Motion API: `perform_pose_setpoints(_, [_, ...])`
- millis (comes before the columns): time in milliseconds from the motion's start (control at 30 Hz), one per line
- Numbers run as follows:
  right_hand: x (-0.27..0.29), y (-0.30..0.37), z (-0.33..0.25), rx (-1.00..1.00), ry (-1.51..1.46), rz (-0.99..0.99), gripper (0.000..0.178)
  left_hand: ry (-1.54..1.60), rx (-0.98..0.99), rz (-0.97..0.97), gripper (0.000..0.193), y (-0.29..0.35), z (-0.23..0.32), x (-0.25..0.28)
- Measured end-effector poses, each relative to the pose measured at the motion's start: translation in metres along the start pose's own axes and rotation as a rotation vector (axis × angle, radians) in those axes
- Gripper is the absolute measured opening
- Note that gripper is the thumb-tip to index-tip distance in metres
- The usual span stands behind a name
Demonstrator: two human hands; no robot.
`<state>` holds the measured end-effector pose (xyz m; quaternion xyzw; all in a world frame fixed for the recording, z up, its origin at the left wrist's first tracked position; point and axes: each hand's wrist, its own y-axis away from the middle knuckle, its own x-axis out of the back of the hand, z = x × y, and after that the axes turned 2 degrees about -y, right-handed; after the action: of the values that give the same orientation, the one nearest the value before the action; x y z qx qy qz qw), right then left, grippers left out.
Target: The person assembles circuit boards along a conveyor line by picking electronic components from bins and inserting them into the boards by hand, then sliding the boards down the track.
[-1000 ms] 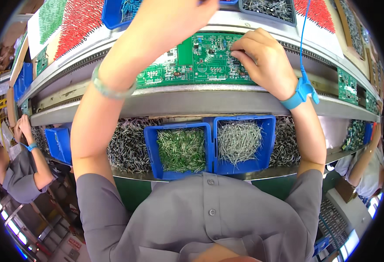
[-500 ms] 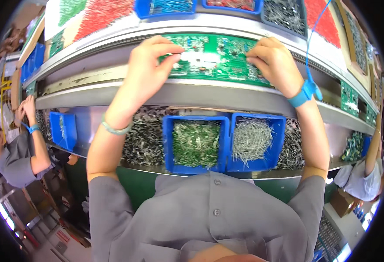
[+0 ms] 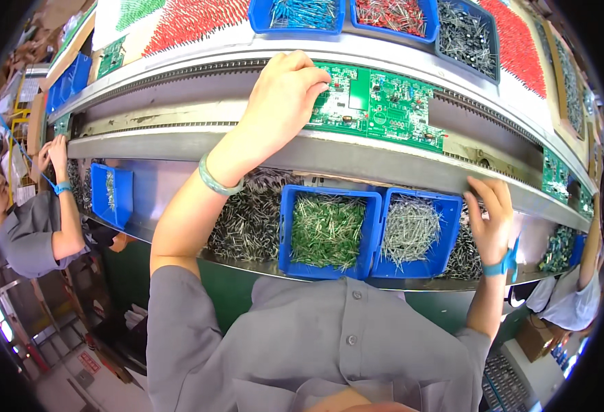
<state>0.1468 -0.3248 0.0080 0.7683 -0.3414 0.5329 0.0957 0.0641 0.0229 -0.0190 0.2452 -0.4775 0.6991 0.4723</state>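
A green circuit board (image 3: 405,113), studded with small components, sits between the rails of a conveyor. My left hand (image 3: 285,99) is at the board's left end, thumb and fingertips pinched together; whatever they may hold is too small to make out. Lower down, my right hand (image 3: 492,216) is off the board, above the dark components (image 3: 465,240) beside the bins. Its thumb and index finger are apart, and nothing shows between them. Nearest that hand is a blue bin of silver leaded components (image 3: 412,230); left of it, another holds green components (image 3: 326,233).
Beyond the conveyor rail (image 3: 192,73) stand bins of blue (image 3: 303,14), red (image 3: 391,17) and black components (image 3: 464,38). More dark components (image 3: 243,223) lie left of the near bins. Co-workers (image 3: 34,220) are at both sides. A blue strap (image 3: 499,264) circles my right wrist.
My right hand has left the board's right end and come down toward me, over the dark components. My left hand remains at the board's left end. The whole view has shifted slightly.
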Motion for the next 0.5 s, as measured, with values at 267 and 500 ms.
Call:
perform_pose_setpoints(267, [-0.007, 0.065, 0.005, -0.295, -0.085, 0.047, 0.021, -0.036, -0.017, 0.017, 0.012, -0.001, 0.000, -0.003])
perform_pose_setpoints(500, [-0.019, 0.074, -0.003, -0.231, 0.001, -0.094, 0.032, -0.066, -0.027, 0.021, 0.011, 0.001, 0.000, -0.004])
